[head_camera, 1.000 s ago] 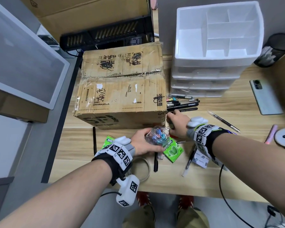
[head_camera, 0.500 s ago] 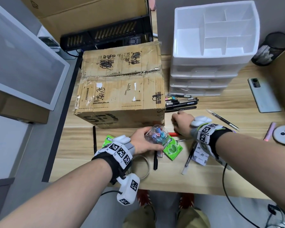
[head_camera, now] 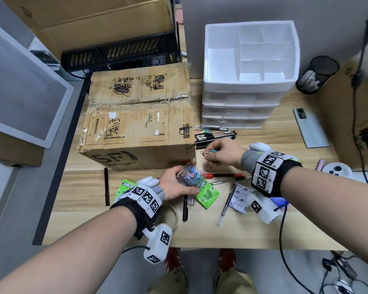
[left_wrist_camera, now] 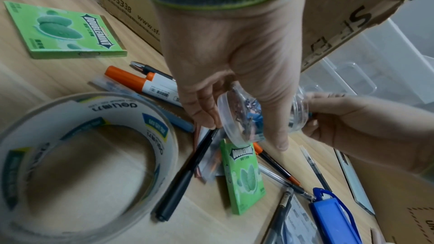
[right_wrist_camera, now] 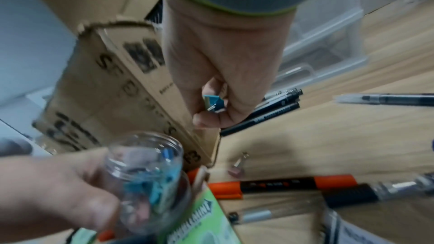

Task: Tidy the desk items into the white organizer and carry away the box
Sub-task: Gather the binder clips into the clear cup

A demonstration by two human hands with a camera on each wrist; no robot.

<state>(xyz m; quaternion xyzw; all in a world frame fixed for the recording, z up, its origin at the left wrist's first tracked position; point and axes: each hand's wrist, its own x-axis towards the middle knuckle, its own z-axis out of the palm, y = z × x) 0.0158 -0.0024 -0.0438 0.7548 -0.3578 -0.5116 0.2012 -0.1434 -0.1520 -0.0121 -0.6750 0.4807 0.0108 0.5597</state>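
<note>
My left hand (head_camera: pixel 174 183) grips a small clear jar (head_camera: pixel 190 174) of coloured binder clips just above the desk, by the front right corner of the cardboard box (head_camera: pixel 140 122). The jar (right_wrist_camera: pixel 150 173) is open at the top. My right hand (head_camera: pixel 219 152) pinches a blue binder clip (right_wrist_camera: pixel 213 102) a little above and to the right of the jar. The white organizer (head_camera: pixel 251 66) stands at the back right, its top compartments bare. Black pens (head_camera: pixel 215 135) lie in front of it.
Two green gum boxes (left_wrist_camera: pixel 63 29) (head_camera: pixel 207 193), a tape roll (left_wrist_camera: pixel 77 157), an orange marker (head_camera: pixel 223 176), loose pens and a blue badge holder (left_wrist_camera: pixel 333 216) lie around my hands. A phone (head_camera: pixel 310 127), mesh cup (head_camera: pixel 317 74) and controller (head_camera: pixel 336 169) sit at the right.
My right hand has lifted off the desk with a blue binder clip pinched in its fingers and moved slightly left toward the jar. The left hand keeps holding the jar in place.
</note>
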